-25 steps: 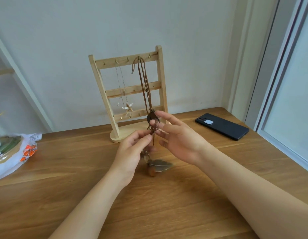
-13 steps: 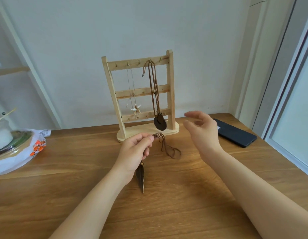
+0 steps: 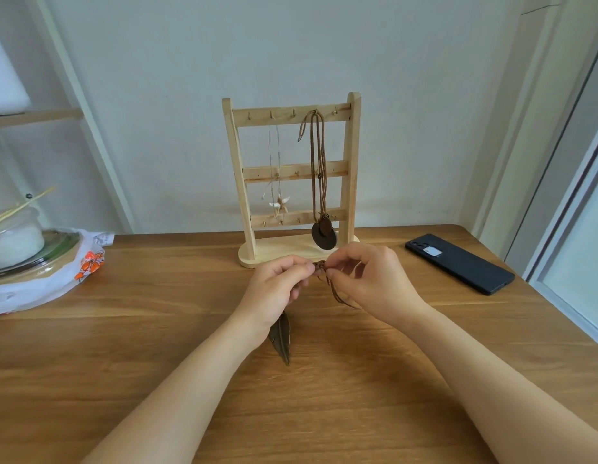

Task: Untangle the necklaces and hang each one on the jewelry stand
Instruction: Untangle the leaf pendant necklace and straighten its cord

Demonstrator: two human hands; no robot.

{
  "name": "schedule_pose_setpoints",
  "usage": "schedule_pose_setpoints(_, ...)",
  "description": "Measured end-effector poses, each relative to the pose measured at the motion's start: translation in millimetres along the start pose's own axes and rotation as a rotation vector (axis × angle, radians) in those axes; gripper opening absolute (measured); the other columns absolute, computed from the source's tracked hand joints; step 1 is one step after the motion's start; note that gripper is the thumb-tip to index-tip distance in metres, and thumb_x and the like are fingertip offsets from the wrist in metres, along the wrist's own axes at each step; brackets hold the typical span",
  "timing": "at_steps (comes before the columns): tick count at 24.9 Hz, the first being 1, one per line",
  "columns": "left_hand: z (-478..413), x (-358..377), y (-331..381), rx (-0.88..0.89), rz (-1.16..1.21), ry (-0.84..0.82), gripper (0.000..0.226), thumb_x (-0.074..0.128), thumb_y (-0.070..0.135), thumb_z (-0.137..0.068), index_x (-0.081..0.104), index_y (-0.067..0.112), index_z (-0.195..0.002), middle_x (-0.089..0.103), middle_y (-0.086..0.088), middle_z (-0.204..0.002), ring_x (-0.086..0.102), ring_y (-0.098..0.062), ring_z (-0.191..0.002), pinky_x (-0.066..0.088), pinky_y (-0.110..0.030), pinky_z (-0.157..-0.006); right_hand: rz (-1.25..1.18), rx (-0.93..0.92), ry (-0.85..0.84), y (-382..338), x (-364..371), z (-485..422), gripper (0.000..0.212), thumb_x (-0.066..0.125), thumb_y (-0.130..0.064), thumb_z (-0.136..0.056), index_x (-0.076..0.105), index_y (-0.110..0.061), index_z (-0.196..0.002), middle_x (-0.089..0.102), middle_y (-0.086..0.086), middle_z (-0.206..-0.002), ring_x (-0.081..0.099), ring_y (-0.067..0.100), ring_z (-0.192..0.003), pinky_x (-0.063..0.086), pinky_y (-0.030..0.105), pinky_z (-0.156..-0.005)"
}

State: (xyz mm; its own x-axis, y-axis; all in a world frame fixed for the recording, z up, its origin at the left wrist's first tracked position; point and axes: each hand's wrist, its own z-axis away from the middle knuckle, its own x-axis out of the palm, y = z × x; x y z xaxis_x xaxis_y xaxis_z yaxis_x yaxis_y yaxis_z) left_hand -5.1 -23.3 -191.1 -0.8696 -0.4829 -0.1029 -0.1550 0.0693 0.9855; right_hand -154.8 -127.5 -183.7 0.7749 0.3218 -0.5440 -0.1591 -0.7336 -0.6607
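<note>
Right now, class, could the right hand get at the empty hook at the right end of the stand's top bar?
Probably yes: the right hand sits just in front of the stand, nothing lies between it and that hook, though it is pinching the leaf necklace's cord.

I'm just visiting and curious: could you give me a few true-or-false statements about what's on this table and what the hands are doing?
1. Two necklaces hang on the pale wooden jewelry stand: a thin necklace with a pale pendant and a brown cord necklace with a dark round disc. True.
2. The left hand and the right hand both pinch the brown cord of a third necklace, which has a bronze leaf-shaped pendant. True.
3. The black smartphone lies left of the stand. False: it lies on the wooden table to the stand's right.
4. The dark round disc lies flat on the table. False: it hangs from the stand's top rung.
</note>
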Motion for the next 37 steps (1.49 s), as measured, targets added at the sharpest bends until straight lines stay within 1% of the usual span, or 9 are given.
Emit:
schedule_pose_setpoints(8,-1,-1,1,0.002,-0.081,0.021,0.018,0.062,0.012,-0.095,0.079,0.009,-0.09,0.051,0.007,-0.06,0.046,0.001,-0.053,0.035,-0.011,-0.053,-0.008,-0.052,-0.035,2,-1,-1,0.019,0.073,-0.005,-0.088,0.08,-0.018,-0.099,0.073,-0.01,-0.089,0.065,0.005,-0.078,0.049,0.015,-0.07)
schedule_pose_setpoints(13,0,0,2,0.013,-0.174,0.008,0.021,0.061,0.012,-0.094,0.078,0.008,-0.082,0.047,0.016,-0.051,0.046,0.003,-0.053,0.035,-0.011,-0.052,-0.014,-0.044,-0.067,-2,-2,2,0.014,0.079,-0.009,-0.085,0.079,-0.016,-0.097,0.066,-0.018,-0.077,0.061,-0.002,-0.069,0.045,0.009,-0.062)
schedule_pose_setpoints(17,3,1,6,0.051,-0.235,-0.04,0.026,0.059,0.008,-0.094,0.076,0.011,-0.075,0.054,0.021,-0.051,0.052,0.008,-0.057,0.035,-0.006,-0.055,0.005,-0.036,-0.116,-1,-2,1,0.011,0.078,-0.01,-0.085,0.079,-0.019,-0.091,0.068,-0.014,-0.078,0.062,0.003,-0.07,0.047,0.012,-0.065)
schedule_pose_setpoints(22,4,1,6,0.041,-0.271,-0.078,0.029,0.059,0.013,-0.091,0.076,0.01,-0.068,0.054,0.015,-0.053,0.05,0.005,-0.06,0.037,-0.01,-0.06,0.112,-0.034,-0.176,3,-5,1,0.012,0.07,-0.011,-0.087,0.071,-0.023,-0.085,0.063,-0.014,-0.071,0.059,0.005,-0.07,0.045,0.016,-0.064)
schedule_pose_setpoints(25,2,-2,5,0.018,-0.247,-0.073,0.03,0.057,0.025,-0.081,0.073,0.009,-0.062,0.054,0.009,-0.056,0.045,0.001,-0.058,0.035,-0.02,-0.061,0.128,0.016,-0.117,6,-12,-3,0.011,0.066,-0.01,-0.087,0.07,-0.02,-0.084,0.065,-0.009,-0.075,0.061,0.008,-0.074,0.049,0.019,-0.065)
schedule_pose_setpoints(27,1,-4,5,-0.005,-0.203,-0.06,0.03,0.057,0.017,-0.088,0.074,0.008,-0.065,0.06,0.009,-0.06,0.046,-0.001,-0.06,0.034,-0.025,-0.062,0.02,0.082,-0.096,6,-17,-5,0.011,0.067,-0.01,-0.088,0.072,-0.019,-0.085,0.069,-0.005,-0.077,0.063,0.008,-0.073,0.052,0.02,-0.068)
schedule_pose_setpoints(29,2,-4,5,-0.008,-0.17,-0.063,0.032,0.054,0.007,-0.091,0.075,0.01,-0.067,0.066,0.007,-0.065,0.048,0.001,-0.059,0.035,-0.022,-0.06,-0.04,0.098,-0.133,2,-17,-3,0.009,0.071,-0.009,-0.086,0.074,-0.016,-0.084,0.072,-0.001,-0.076,0.065,0.008,-0.069,0.053,0.019,-0.065)
schedule_pose_setpoints(32,2,-3,6,-0.019,-0.141,-0.063,0.033,0.051,0.005,-0.093,0.075,0.008,-0.071,0.068,0.005,-0.066,0.047,0.0,-0.057,0.035,-0.017,-0.056,-0.084,0.12,-0.237,-3,-14,-1,0.005,0.075,-0.009,-0.086,0.076,-0.011,-0.082,0.073,0.004,-0.069,0.063,0.005,-0.057,0.052,0.02,-0.058)
schedule_pose_setpoints(37,3,-3,7,-0.053,-0.087,-0.069,0.032,0.049,0.007,-0.095,0.072,0.009,-0.072,0.064,0.01,-0.061,0.047,0.001,-0.055,0.036,-0.013,-0.051,-0.053,0.137,-0.314,0,-7,0,0.006,0.081,-0.019,-0.084,0.08,-0.015,-0.08,0.074,-0.002,-0.066,0.068,0.008,-0.061,0.056,0.021,-0.06)
